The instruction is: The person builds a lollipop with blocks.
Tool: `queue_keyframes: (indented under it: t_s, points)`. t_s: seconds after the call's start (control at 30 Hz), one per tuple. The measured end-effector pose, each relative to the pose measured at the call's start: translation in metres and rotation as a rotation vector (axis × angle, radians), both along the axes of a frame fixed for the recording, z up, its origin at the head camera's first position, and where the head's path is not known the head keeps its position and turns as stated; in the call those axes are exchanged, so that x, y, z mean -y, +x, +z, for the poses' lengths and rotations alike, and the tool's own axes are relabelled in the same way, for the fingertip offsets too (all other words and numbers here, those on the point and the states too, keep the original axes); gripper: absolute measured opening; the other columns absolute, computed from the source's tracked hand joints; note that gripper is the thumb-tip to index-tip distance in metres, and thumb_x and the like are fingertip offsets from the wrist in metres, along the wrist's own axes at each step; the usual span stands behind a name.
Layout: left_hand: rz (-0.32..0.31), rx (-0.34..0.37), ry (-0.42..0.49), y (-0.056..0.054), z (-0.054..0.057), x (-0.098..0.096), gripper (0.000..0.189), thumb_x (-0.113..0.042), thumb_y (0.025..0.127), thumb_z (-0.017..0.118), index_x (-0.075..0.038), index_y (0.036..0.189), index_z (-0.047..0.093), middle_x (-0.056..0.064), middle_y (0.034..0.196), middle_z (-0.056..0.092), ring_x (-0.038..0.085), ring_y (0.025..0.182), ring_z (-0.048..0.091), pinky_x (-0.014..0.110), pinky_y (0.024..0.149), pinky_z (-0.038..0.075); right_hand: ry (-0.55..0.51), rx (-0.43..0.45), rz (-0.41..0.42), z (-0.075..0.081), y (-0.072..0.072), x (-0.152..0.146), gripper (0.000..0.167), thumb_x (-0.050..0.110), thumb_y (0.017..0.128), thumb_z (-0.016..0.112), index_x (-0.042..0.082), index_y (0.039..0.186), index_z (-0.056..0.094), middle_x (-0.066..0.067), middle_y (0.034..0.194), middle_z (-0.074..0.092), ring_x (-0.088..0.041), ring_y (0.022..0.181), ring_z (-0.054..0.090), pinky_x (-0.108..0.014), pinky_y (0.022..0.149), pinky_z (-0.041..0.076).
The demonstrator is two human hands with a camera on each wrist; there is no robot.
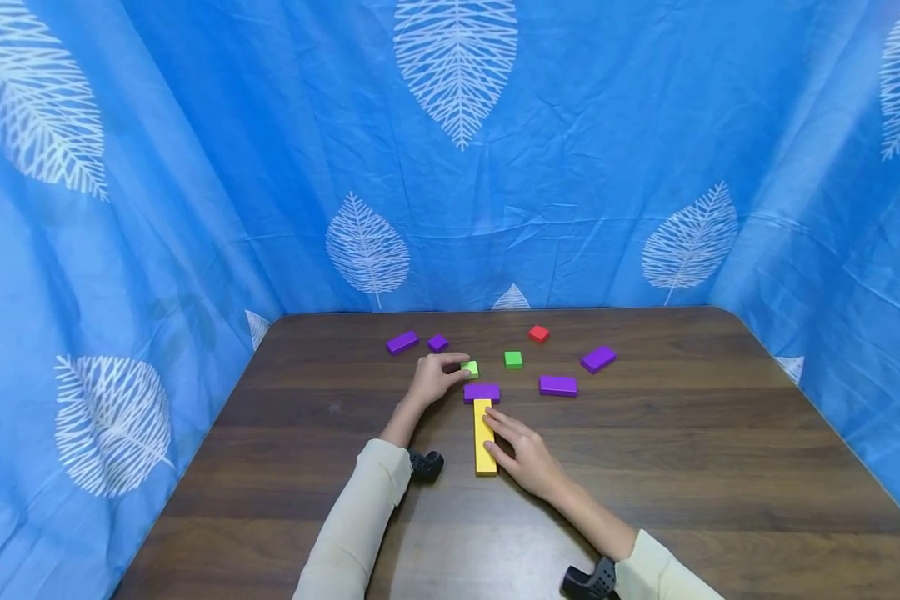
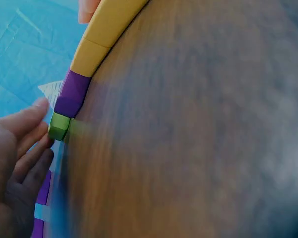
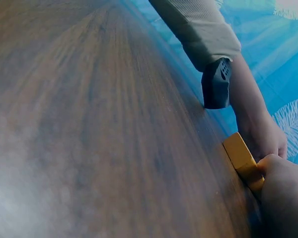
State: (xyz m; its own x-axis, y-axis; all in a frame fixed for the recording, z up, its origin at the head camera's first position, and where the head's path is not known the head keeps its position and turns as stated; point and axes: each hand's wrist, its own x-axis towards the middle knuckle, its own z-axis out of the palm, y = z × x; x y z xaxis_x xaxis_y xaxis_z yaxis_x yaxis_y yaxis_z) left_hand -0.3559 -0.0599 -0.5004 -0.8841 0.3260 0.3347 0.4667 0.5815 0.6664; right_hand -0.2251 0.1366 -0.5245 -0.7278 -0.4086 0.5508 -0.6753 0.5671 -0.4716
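Observation:
My left hand (image 1: 432,377) pinches a small green block (image 1: 472,368) between thumb and fingers, just beyond a purple block (image 1: 482,392) lying crosswise. In the left wrist view this green block (image 2: 58,127) sits close against the end of the purple block (image 2: 72,94). Yellow blocks (image 1: 483,450) form a straight strip that runs from the purple block toward me; a seam across the yellow (image 2: 97,42) shows in the left wrist view. My right hand (image 1: 528,458) rests its thumb and extended fingertips on the strip's right side and top.
Farther back lie a second green block (image 1: 513,360), a red block (image 1: 539,334) and two purple blocks, one longer (image 1: 402,342), one small (image 1: 438,342). Two more purple blocks (image 1: 558,386) (image 1: 598,359) lie to the right. A blue leaf-print curtain (image 1: 570,208) surrounds the wooden table (image 1: 720,467).

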Motion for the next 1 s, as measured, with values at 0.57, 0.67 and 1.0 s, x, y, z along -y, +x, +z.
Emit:
queue_keyframes:
  t_s: [0.57,0.67,1.0]
  points:
    - [-0.104,0.057,-0.077,-0.004,0.006,-0.013,0.028,-0.023,0.084,0.07,-0.008,0.107,0.07,0.005,0.105,0.068,0.019,0.104,0.06,0.034,0.089,0.048,0.005,0.011,0.012,-0.002,-0.001,0.0,0.041,0.016,0.088,0.064,-0.002,0.124,0.056,-0.015,0.131,0.051,-0.029,0.118,0.05,-0.043,0.095,0.042]
    - [-0.095,0.073,-0.076,-0.006,0.003,-0.013,0.025,-0.024,0.086,0.067,-0.01,0.107,0.07,0.004,0.106,0.067,0.018,0.105,0.06,0.033,0.089,0.047,0.006,0.007,0.01,-0.002,-0.001,0.0,0.041,0.016,0.087,0.064,-0.002,0.123,0.057,-0.015,0.13,0.052,-0.029,0.117,0.05,-0.043,0.094,0.042]
    - [-0.121,0.102,-0.101,-0.004,0.005,-0.023,0.021,-0.021,0.085,0.068,-0.013,0.103,0.073,0.0,0.102,0.069,0.015,0.101,0.062,0.029,0.087,0.048,0.007,0.003,0.003,-0.001,-0.003,0.0,0.04,0.014,0.087,0.064,-0.003,0.122,0.057,-0.015,0.129,0.053,-0.03,0.117,0.051,-0.043,0.095,0.042]
